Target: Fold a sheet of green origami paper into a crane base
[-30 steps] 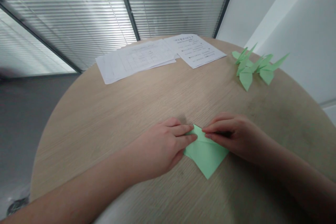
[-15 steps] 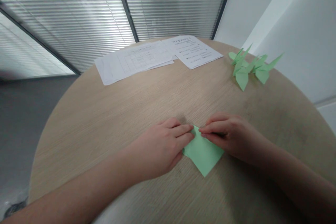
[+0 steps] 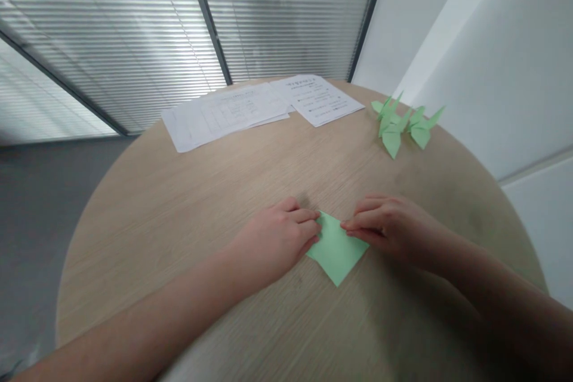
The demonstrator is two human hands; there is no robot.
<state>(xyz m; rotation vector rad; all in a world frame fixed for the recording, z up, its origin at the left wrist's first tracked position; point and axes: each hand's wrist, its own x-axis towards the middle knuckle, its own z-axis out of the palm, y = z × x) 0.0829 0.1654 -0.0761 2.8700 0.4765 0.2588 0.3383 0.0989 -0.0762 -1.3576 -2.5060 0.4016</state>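
Green paper (image 3: pixel 338 253) lies partly under my left hand (image 3: pixel 277 239), grip unclear; my right hand (image 3: pixel 389 221) bunches fingertips (image 3: pixel 346 225) narrowly at 1 edge.

From my green paper (image 3: pixel 338 250): room to pass toward twelve, until printed page (image 3: pixel 319 101); folded green figures (image 3: pixel 391 138) block one o'clock.

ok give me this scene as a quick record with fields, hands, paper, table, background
left hand: fingers on the left side of the green paper
right hand: fingertips together at the paper's upper right edge; whether they pinch it is unclear
green paper: on the table, one corner pointing toward the person
table: wooden, rounded edge
far side: printed white sheets, some overlapping
far right: folded green paper figures, grouped
background: window blinds
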